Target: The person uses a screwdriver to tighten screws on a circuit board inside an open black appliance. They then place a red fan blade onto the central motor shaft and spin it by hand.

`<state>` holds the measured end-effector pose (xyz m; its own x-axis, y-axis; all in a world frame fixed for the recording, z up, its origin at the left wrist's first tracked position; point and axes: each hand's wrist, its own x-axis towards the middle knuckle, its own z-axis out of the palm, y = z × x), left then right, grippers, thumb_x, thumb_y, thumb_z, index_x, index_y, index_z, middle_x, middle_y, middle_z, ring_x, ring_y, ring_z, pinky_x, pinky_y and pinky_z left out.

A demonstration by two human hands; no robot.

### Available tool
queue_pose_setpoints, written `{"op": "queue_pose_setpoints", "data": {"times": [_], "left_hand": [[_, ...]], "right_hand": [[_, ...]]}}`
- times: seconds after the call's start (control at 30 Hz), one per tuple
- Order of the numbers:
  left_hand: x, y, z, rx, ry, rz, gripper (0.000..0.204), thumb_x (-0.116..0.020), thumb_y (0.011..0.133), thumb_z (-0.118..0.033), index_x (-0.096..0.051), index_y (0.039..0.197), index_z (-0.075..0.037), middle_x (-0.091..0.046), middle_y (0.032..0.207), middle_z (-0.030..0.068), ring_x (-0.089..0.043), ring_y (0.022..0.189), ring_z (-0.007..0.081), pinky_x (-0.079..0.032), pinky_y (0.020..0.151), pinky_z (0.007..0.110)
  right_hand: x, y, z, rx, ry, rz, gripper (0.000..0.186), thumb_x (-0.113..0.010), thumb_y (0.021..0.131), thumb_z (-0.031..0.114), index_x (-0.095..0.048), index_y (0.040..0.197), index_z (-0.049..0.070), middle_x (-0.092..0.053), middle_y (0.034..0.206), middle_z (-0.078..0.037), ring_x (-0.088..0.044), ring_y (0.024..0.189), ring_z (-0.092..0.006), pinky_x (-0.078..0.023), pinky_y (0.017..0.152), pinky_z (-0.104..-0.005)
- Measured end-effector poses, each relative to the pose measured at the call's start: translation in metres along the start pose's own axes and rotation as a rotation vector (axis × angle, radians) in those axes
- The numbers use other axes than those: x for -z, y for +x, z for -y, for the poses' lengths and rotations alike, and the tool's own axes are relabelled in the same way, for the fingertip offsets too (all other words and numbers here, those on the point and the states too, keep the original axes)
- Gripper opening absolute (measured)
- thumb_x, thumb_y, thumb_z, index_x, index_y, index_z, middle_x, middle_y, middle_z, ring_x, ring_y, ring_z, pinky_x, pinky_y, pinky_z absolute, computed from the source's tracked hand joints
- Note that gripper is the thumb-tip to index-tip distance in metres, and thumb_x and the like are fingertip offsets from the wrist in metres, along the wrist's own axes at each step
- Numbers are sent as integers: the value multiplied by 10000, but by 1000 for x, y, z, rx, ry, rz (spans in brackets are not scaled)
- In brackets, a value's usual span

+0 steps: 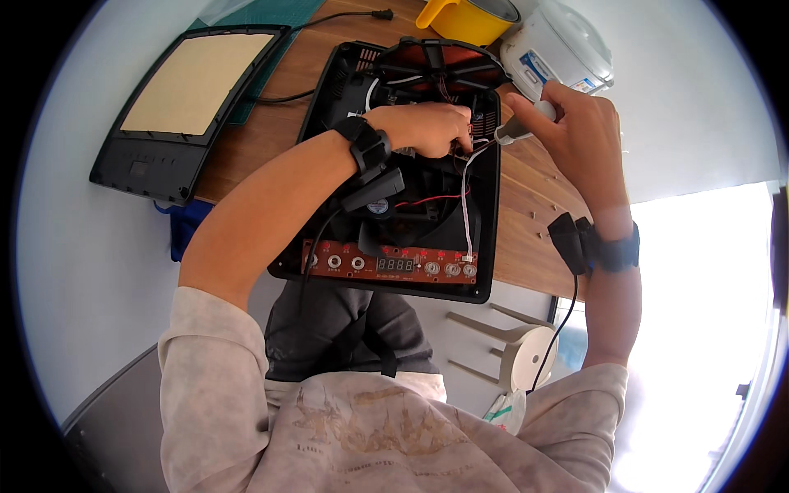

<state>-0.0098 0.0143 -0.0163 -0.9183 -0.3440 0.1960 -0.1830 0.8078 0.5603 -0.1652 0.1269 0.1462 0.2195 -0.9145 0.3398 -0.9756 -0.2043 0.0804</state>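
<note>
An opened induction cooker base (491, 215) lies on the table in front of me, its inner parts bare. My right hand (579, 135) is wrapped round the handle of a grey-and-white screwdriver (516, 130), slanting down to the left. Its thin tip is close to my left hand (431, 130), which reaches into the base with bent fingers pressed together; what they pinch is hidden. A white cable (465, 201) runs from there down to a brown control board (386, 261) along the near edge. A round coil (436, 64) stands at the far end.
The cooker's cover with a cream panel (197, 82) lies at the left, partly on a green mat (265, 62). A yellow pot (464, 23) and a white rice cooker (559, 49) stand behind. Small screws (556, 177) dot the wooden tabletop (526, 205). A stool (526, 357) is below.
</note>
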Motion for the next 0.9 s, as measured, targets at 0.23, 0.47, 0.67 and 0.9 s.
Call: {"op": "queue_pose_setpoints", "data": {"times": [0.23,0.47,0.67,0.9], "left_hand": [[2,-1,-3,10,7,2,348,-599,894,19,-766,1167,-118,-601,1130,127,-615,1103,309,-479,947,367],[-1,-4,0,10,-12,-9,374,-576,892,43,-762,1175,-114,-593,1140,127,-612,1108,306,-480,960,365],[0,-4,-1,60,-30,5,370,-559,902,44,-761,1172,-107,-587,1136,120,-610,1114,304,-476,975,360],[4,-5,-8,69,-25,20,327,-594,907,22,-758,1163,-98,-588,1139,113,-607,1133,305,-474,984,366]], "right_hand": [[-9,12,-12,-148,-187,39,613,-583,969,613,-680,762,45,-645,607,-154,-668,604,-354,-519,571,-415],[-13,3,-21,-144,306,126,382,-661,977,425,-646,974,43,-671,653,-126,-691,611,-292,-519,584,-357],[2,-16,-9,-80,368,132,217,-693,939,245,-649,1007,43,-687,750,-102,-683,656,-204,-518,624,-300],[11,-30,-1,40,384,200,200,-685,923,190,-636,1051,44,-704,852,-124,-712,784,-236,-556,715,-323]]}}
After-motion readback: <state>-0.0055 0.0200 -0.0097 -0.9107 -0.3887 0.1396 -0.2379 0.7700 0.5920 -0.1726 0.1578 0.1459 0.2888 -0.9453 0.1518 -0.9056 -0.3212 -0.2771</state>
